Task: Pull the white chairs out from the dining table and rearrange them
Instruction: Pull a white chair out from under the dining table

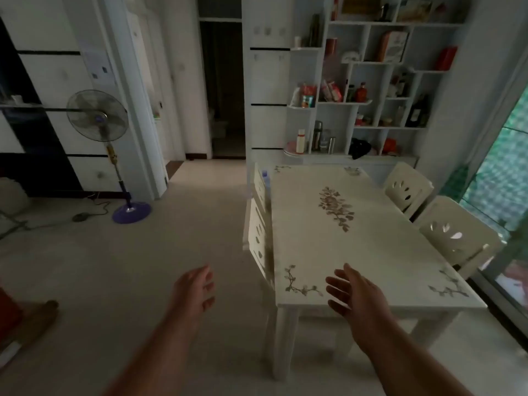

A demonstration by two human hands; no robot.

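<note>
The white dining table (380, 252) with floral prints stands right of centre. Two white chairs are tucked against its left side, the near chair (258, 238) and the far chair (259, 182). Two more are tucked on its right side, one nearer (457, 235) and one further back (407, 188). My left hand (197, 287) hovers open over the floor, left of the near left chair and apart from it. My right hand (353, 292) is open above the table's near edge, fingers spread, holding nothing.
A standing fan (98, 115) with a purple base (131, 212) and a floor cable is at the left. A white shelf unit (368, 90) full of bottles and boxes stands behind the table. A dark doorway (223, 90) lies ahead. Glass doors (503, 195) are on the right.
</note>
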